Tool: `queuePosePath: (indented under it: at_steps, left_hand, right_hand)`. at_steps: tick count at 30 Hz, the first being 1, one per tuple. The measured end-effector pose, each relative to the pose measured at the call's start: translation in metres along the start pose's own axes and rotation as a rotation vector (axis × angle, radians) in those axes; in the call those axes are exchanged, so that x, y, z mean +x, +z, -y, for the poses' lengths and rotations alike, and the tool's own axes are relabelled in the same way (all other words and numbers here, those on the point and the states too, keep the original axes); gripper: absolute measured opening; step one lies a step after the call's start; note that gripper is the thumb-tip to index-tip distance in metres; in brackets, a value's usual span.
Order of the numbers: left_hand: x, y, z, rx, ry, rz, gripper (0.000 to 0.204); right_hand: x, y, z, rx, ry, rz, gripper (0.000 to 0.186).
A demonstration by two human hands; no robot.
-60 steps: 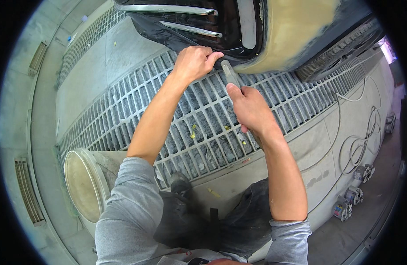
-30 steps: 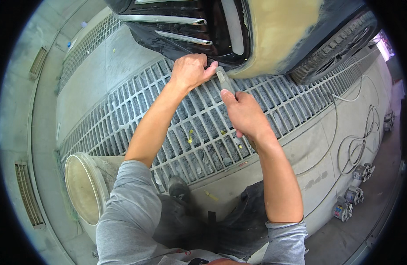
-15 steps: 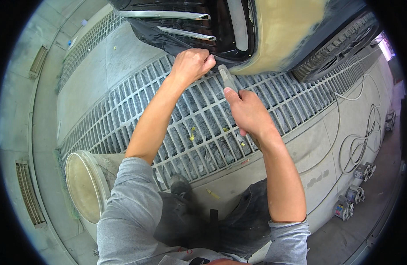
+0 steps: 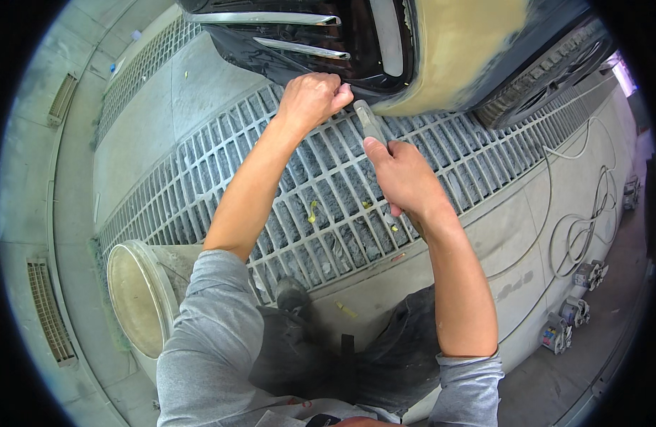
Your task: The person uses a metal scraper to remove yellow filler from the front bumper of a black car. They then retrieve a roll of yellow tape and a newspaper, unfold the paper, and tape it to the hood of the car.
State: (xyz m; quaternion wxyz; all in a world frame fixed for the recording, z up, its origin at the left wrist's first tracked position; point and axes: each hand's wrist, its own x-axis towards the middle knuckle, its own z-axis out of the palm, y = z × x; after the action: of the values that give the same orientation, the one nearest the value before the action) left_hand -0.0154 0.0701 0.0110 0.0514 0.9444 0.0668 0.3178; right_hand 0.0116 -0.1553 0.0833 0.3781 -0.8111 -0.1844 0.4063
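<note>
A car's black front bumper (image 4: 303,67) with two chrome strips (image 4: 271,19) is at the top, joined to a fender patched with tan filler (image 4: 463,50). My left hand (image 4: 312,101) is closed in a fist at the bumper's lower edge. Whatever its fingers grip is hidden from view. Just to its right, my right hand (image 4: 406,174) is wrapped round a slim grey tool with a rounded end (image 4: 369,119). The thumb lies along the tool, whose tip points up toward the bumper's underside. I cannot make out the tool's exact kind.
Below the car runs a metal floor grating (image 4: 328,192) over grey fibrous matting with yellow scraps. A round bucket (image 4: 139,299) lies on its side at left. A tyre (image 4: 534,85) stands upper right, with a coiled hose (image 4: 573,238) and several small canisters (image 4: 558,334) at right.
The view has shifted slightly, and the car sits a little further right in it. Both hands keep almost the same pose, the left one slightly higher against the bumper edge.
</note>
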Motion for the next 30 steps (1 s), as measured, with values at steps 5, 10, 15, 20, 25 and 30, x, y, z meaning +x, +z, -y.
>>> queuePosePath:
  at_steps: [5,10,15,20,25,30]
  left_hand:
    - [0.000,-0.004,-0.003,-0.017,0.009,-0.043,0.031]
    - [0.001,-0.009,-0.006,-0.092,-0.106,0.061,0.029]
    - [0.000,-0.005,0.000,-0.141,-0.093,0.024,0.030]
    - [-0.001,-0.006,0.002,-0.164,-0.096,0.017,0.030]
    - [-0.002,-0.008,0.001,-0.198,-0.130,0.056,0.029]
    - [-0.001,-0.005,0.007,-0.212,-0.097,0.044,0.030]
  right_hand:
    - [-0.005,-0.001,0.003,-0.003,-0.005,0.012,0.058]
    - [-0.007,-0.003,0.003,-0.015,0.001,0.008,0.059]
    - [-0.005,-0.001,0.002,-0.014,-0.009,0.008,0.060]
    - [-0.006,0.001,0.004,-0.023,-0.007,0.008,0.059]
    - [-0.007,0.001,0.004,-0.017,-0.002,-0.010,0.058]
    - [-0.005,0.003,0.002,0.008,-0.025,-0.021,0.059]
